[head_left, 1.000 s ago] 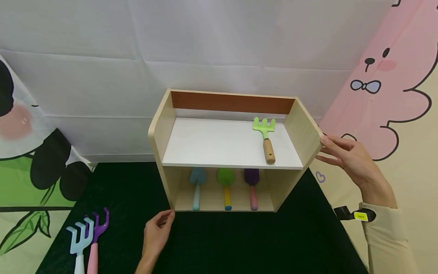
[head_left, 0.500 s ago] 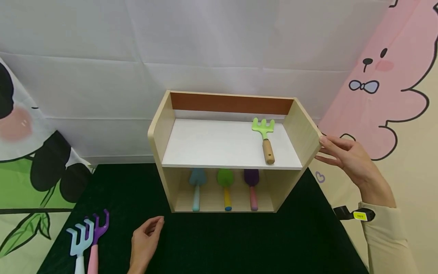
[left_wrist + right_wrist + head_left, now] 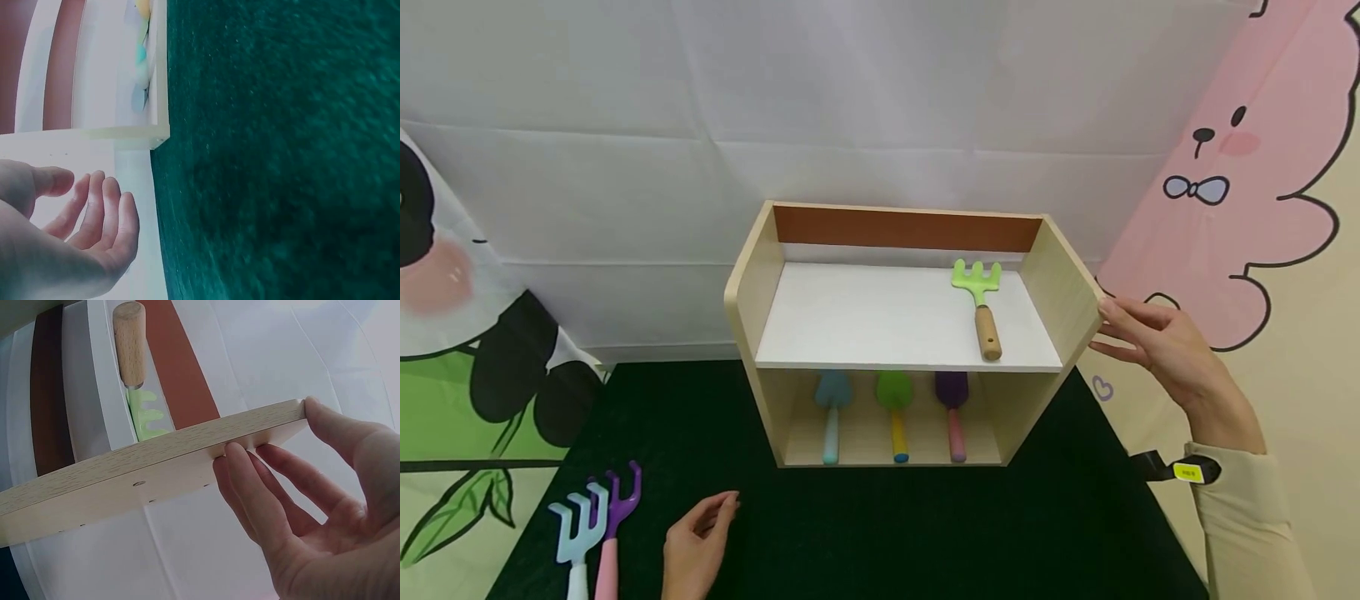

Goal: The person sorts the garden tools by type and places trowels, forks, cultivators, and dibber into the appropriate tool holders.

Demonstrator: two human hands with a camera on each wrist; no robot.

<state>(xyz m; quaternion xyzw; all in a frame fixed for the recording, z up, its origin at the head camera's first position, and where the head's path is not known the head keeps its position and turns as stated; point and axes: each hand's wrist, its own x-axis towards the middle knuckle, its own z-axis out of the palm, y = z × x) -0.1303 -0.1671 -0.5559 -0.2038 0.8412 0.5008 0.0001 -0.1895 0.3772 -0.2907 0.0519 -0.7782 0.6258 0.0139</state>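
Note:
A two-tier wooden shelf stands on the dark green cloth. Its side panel's edge lies between the thumb and fingers of my right hand; the right wrist view shows the thumb at the edge and fingertips against the outer face. On the white upper board rests a green hand fork with a wooden handle. Below are a blue trowel, a green trowel with a yellow handle, and a purple trowel with a pink handle. My left hand, fingers loosely curled around nothing, is left of the shelf's front.
To the left of my left hand, a light blue hand rake lies overlapping a purple hand rake with a pink handle. Behind the shelf hangs a white cloth. A printed pink bear panel borders the right side.
My left hand has come away from the shelf's lower left corner, moving left and toward me. The right hand keeps its place on the side panel, and the shelf stays put.

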